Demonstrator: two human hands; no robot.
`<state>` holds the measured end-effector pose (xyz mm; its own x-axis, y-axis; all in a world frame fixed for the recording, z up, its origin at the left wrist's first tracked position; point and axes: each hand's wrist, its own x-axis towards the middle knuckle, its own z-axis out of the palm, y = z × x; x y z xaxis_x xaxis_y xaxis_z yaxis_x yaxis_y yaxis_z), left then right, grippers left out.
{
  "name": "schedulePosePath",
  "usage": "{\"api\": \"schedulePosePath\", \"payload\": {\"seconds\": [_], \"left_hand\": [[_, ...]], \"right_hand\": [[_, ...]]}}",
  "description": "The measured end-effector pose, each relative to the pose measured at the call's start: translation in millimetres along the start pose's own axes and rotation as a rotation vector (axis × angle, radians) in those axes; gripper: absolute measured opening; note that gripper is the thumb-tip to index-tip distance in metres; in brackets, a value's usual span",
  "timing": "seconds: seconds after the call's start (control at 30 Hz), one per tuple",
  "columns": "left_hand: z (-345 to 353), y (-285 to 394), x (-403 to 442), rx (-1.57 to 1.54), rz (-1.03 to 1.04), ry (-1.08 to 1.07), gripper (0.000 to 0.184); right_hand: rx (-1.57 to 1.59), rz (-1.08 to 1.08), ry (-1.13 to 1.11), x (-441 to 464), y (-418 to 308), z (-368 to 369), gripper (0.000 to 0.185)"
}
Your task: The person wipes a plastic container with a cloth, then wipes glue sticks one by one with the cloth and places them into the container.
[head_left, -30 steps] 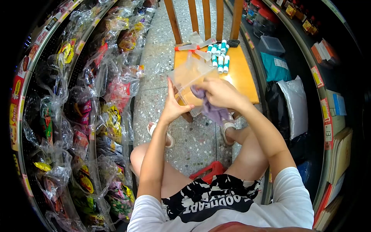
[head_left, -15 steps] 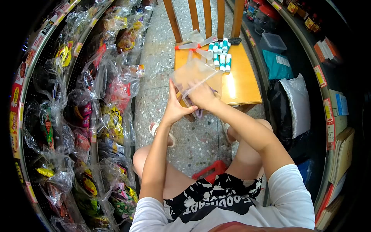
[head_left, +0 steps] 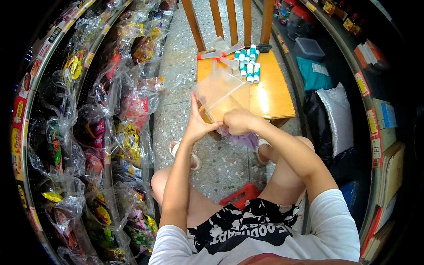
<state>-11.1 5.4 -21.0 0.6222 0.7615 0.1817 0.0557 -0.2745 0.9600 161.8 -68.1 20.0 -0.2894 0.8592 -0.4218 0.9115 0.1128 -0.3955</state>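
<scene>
So the spread left hand (head_left: 198,126) clasps a clear box (head_left: 221,90); right hand (head_left: 240,122) pinches cloth (head_left: 244,140).

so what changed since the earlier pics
The right hand, seen through the clear box a moment ago, has drawn back toward the person, to the box's near edge. The purple cloth, mostly hidden then, now hangs below that hand. The left hand still grips the box; the white-and-teal tubes haven't moved.
</scene>
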Motion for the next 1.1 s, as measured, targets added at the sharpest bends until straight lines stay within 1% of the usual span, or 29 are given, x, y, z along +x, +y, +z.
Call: {"api": "schedulePosePath", "payload": {"seconds": [0.07, 0.1, 0.17, 0.2, 0.23, 0.27, 0.33, 0.43, 0.47, 0.53, 0.57, 0.67, 0.7, 0.77, 0.8, 0.9, 1.0, 1.1], "left_hand": [[-1.4, 19.8, 3.5, -0.008, -0.036, 0.034, 0.138], [-3.8, 27.1, 4.9, -0.044, -0.048, 0.047, 0.136], [-11.0, 35.5, 6.8, -0.115, -0.074, 0.077, 0.134], [-16.3, 28.4, 7.5, -0.06, -0.045, 0.083, 0.133], [-21.8, 19.7, 9.3, -0.005, -0.015, 0.09, 0.133], [-25.2, 11.1, 9.6, 0.053, 0.015, 0.095, 0.133], [-23.2, 20.5, 7.3, -0.043, 0.04, 0.078, 0.133], [-18.7, 17.0, 6.1, -0.158, 0.024, 0.073, 0.134], [-18.7, 12.0, 5.8, -0.193, 0.008, 0.079, 0.135], [-19.8, 13.2, 6.6, -0.069, 0.002, 0.07, 0.137], [-20.6, 14.7, 6.2, -0.006, 0.0, 0.067, 0.137], [-11.6, 29.3, 3.3, 0.051, -0.064, 0.008, 0.138], [-8.3, 27.1, 3.7, 0.053, -0.016, -0.001, 0.138], [-2.0, 16.7, 3.8, 0.057, 0.079, -0.016, 0.138], [-0.7, 13.0, 4.1, 0.027, 0.065, -0.013, 0.138], [-1.2, 5.1, 0.8, -0.039, 0.022, 0.007, 0.139], [-0.1, 4.0, -3.8, -0.053, 0.007, 0.029, 0.142], [2.8, 2.0, -4.7, -0.06, 0.029, 0.044, 0.144]], "right_hand": [[0.052, -0.073, -0.202, -20.9, 1.8, -5.4, 0.028], [0.146, -0.165, -0.275, -27.9, 8.7, -7.1, 0.036], [0.293, -0.272, -0.199, -32.0, 21.9, -15.4, 0.041], [0.365, -0.326, -0.164, -32.5, 29.4, -20.0, 0.044], [0.408, -0.44, -0.009, -32.8, 36.3, -24.9, 0.043], [0.4, -0.406, 0.158, -32.2, 37.6, -26.9, 0.043], [0.385, -0.327, 0.497, -37.4, 27.9, -40.4, 0.043], [0.225, -0.175, 0.775, -32.8, 8.8, -42.3, 0.044], [0.172, -0.117, 0.799, -28.0, 2.8, -37.7, 0.044], [0.061, -0.007, 0.839, -17.4, -8.8, -27.2, 0.045], [0.054, -0.012, 0.812, -15.7, -13.7, -26.0, 0.036], [0.062, 0.008, 0.81, 15.1, -6.6, -4.5, 0.035], [0.066, -0.021, 0.827, 27.3, 0.0, 2.7, 0.036], [0.131, -0.078, 0.769, 44.7, 7.9, 8.1, 0.035], [0.163, -0.108, 0.739, 47.9, 8.2, 6.4, 0.034], [0.062, -0.091, 0.61, 54.7, 6.4, 6.3, 0.032], [0.066, -0.088, 0.564, 69.2, 10.7, 11.5, 0.023], [0.15, -0.213, 0.487, 84.4, 29.1, 22.0, 0.024]]}}
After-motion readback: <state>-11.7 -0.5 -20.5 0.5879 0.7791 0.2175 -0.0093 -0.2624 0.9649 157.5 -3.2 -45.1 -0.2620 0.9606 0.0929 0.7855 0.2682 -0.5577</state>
